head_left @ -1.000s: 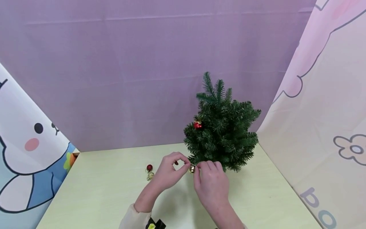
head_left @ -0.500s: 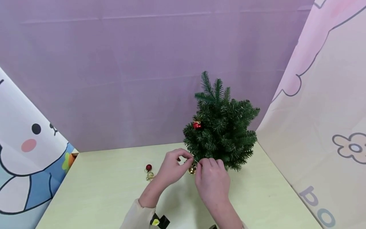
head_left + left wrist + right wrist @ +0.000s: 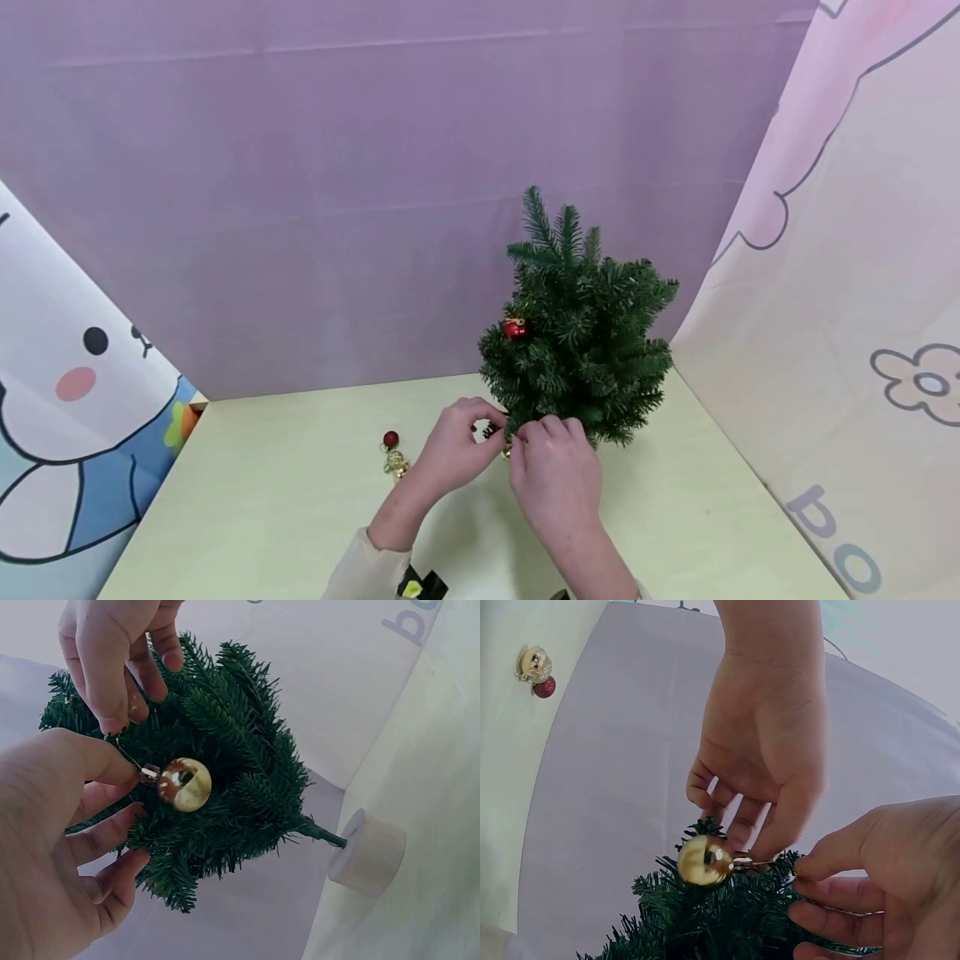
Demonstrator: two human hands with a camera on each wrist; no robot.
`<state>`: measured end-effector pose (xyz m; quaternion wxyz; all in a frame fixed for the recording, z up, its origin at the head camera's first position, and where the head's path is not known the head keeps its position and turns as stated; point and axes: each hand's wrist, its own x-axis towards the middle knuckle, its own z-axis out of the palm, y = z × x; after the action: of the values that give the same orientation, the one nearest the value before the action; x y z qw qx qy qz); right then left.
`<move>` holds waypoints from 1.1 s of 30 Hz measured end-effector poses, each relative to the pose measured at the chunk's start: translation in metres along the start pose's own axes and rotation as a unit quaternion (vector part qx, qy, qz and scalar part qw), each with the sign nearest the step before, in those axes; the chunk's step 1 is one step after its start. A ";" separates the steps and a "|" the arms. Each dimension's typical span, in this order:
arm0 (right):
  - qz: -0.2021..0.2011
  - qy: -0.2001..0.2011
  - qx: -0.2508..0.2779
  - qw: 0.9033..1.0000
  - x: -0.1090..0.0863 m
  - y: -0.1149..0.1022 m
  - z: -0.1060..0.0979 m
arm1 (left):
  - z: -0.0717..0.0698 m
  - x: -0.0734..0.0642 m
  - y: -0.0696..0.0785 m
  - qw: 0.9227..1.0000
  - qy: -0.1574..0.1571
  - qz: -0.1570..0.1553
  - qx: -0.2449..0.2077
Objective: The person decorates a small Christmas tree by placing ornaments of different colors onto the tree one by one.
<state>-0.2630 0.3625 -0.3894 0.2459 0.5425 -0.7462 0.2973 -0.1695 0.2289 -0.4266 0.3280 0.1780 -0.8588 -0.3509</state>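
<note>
A small shiny gold bauble point(image 3: 185, 784) hangs at the front of the green artificial Christmas tree point(image 3: 577, 350). My left hand point(image 3: 457, 446) pinches its cap or cord between thumb and forefinger; the other fingers are loosely bent. The fingertips of my right hand point(image 3: 558, 475) pinch the thin gold cord at a branch. In the right wrist view the cord runs from the bauble's cap toward the right fingers point(image 3: 810, 866). Only a sliver of the bauble shows in the head view. Higher up on the tree's left side sits a shiny red bauble point(image 3: 515, 328).
On the pale table point(image 3: 262, 500), left of my left hand, lie a dark red bauble point(image 3: 391, 439) and some gold baubles point(image 3: 395, 462). The tree stands on a round pale base point(image 3: 371, 855). A purple cloth backdrop point(image 3: 300, 208) rises behind, with printed panels at both sides.
The cord seen stretched between my hands half a second ago is hidden now, and my fingertips are at the branch. The gold bauble has become mostly covered in the head view.
</note>
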 end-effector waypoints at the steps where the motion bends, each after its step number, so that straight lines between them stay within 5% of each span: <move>1: 0.000 -0.002 0.001 1.000 0.000 0.000 -0.001 | 0.000 -0.001 0.000 1.000 -0.001 0.001 0.005; 9: -0.022 -0.015 0.034 0.999 0.000 0.004 -0.023 | 0.002 -0.005 0.000 1.000 -0.007 0.016 0.020; 15: -0.086 0.032 0.074 0.993 0.013 0.019 -0.060 | 0.003 -0.007 -0.003 1.000 0.001 0.019 0.006; 26: -0.146 0.173 0.106 0.968 0.069 0.069 -0.123 | -0.002 -0.025 -0.018 0.997 0.052 0.036 -0.039; 33: -0.131 0.177 0.123 0.968 0.106 0.109 -0.130 | -0.011 -0.046 -0.043 0.998 0.034 -0.007 -0.044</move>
<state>-0.3917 0.4102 -0.2445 0.3420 0.6002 -0.5714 0.4431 -0.1251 0.2187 -0.4714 0.3618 0.1808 -0.8298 -0.3846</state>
